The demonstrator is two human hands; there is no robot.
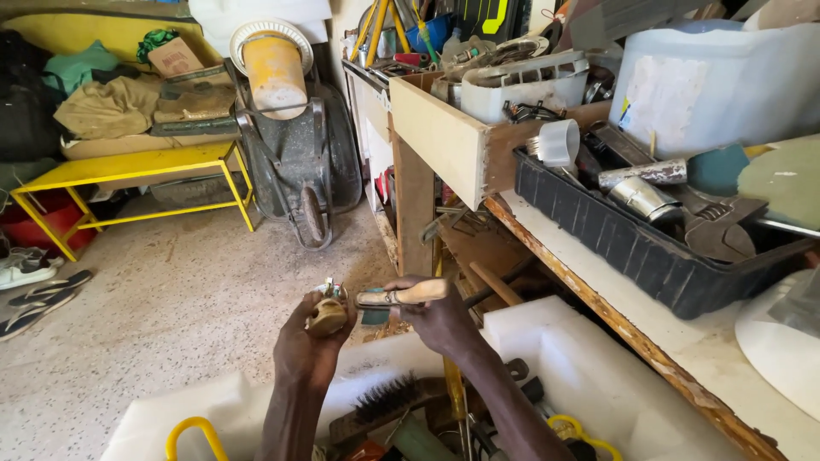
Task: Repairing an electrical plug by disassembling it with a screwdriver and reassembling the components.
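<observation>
Left hand point(309, 346) grips small brass fitting point(327, 314); right hand point(437, 318) closed on wooden-handled brush point(401, 296). Best to steady the fitting, use short strokes, bristles square to it.

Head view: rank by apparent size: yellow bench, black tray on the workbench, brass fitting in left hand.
1. yellow bench
2. black tray, close to it; it is nearer the camera, so the order is unsure
3. brass fitting, in the left hand, clearly smallest
</observation>
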